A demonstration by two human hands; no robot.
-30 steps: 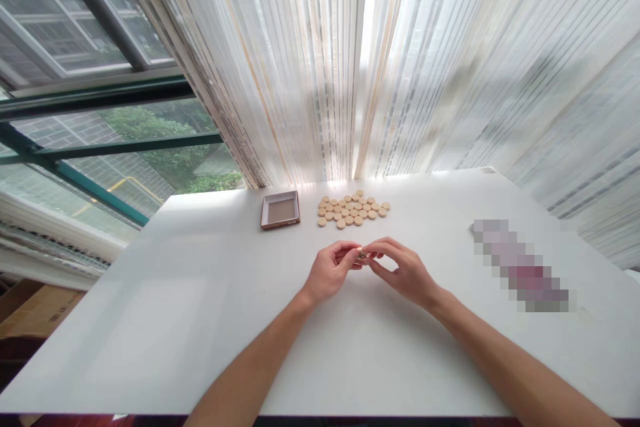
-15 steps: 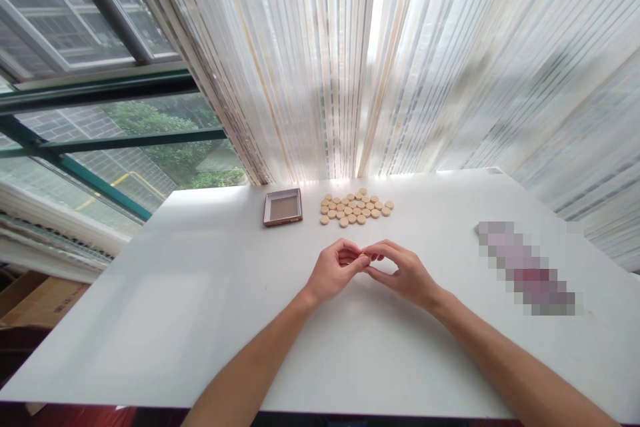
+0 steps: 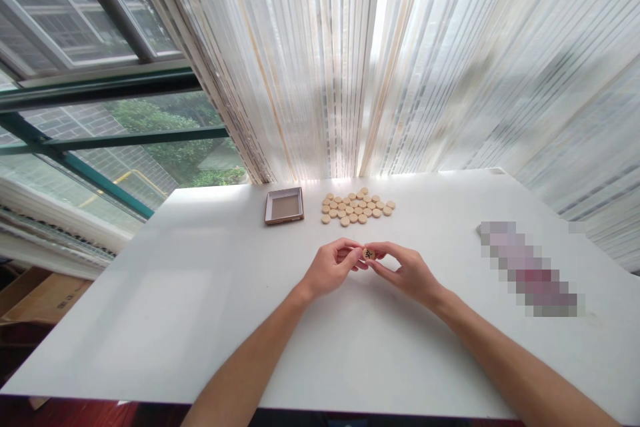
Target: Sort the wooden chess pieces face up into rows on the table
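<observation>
Between my two hands, above the table's middle, is a round wooden Chinese chess piece with a black character on its visible face. My right hand pinches it between thumb and forefinger from the right. From the left, my left hand has its fingers curled and its thumb and fingertips at the piece's edge; the inside of this hand is hidden. Just beyond my hands, several more Chinese chess pieces lie in a loose cluster, pale blank sides up.
An open shallow box stands left of the cluster, near the far edge of the white table. A pixelated long object lies to the right. A striped curtain hangs behind, with a window at left.
The piece's marked face has come into view between my fingers; my left thumb has drawn back from over it. The cluster and box have not moved on the table.
</observation>
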